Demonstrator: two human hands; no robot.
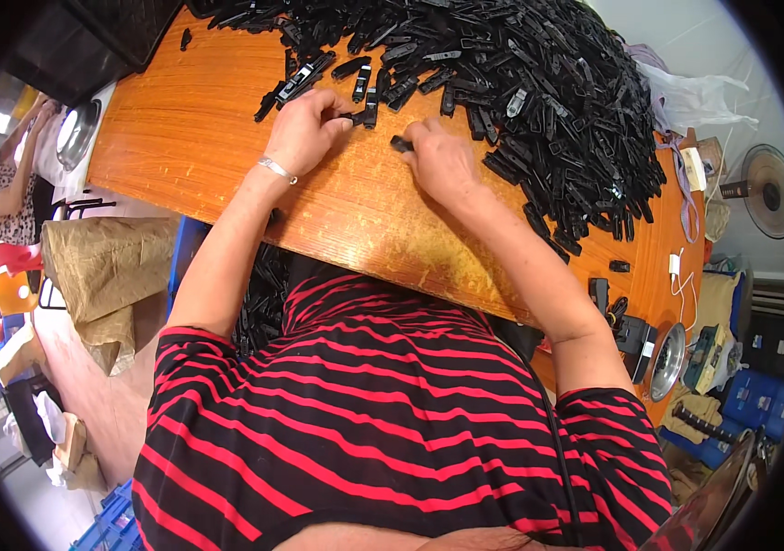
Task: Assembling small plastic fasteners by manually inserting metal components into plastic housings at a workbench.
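Observation:
My left hand (304, 135), with a silver bracelet at the wrist, is closed with thumb and forefinger pinching a small black plastic piece (353, 118). Just beyond those fingertips lie a few slim black clip-like parts (361, 83), some with a pale shiny strip. To the right, my right hand (444, 158) is closed around another short black plastic piece (400, 143), whose end sticks out on the left. Both hands are over the wooden table (346, 216), apart from each other. A large heap of black plastic parts (548, 119) spreads beyond and right of them.
A black bin (102, 41) stands at the far left corner. Metal bowls (668, 360) and a white cable (676, 264) are at the right edge. Brown sacking (107, 262) hangs left of the table. A fan (770, 190) stands right; another person (11, 197) sits far left.

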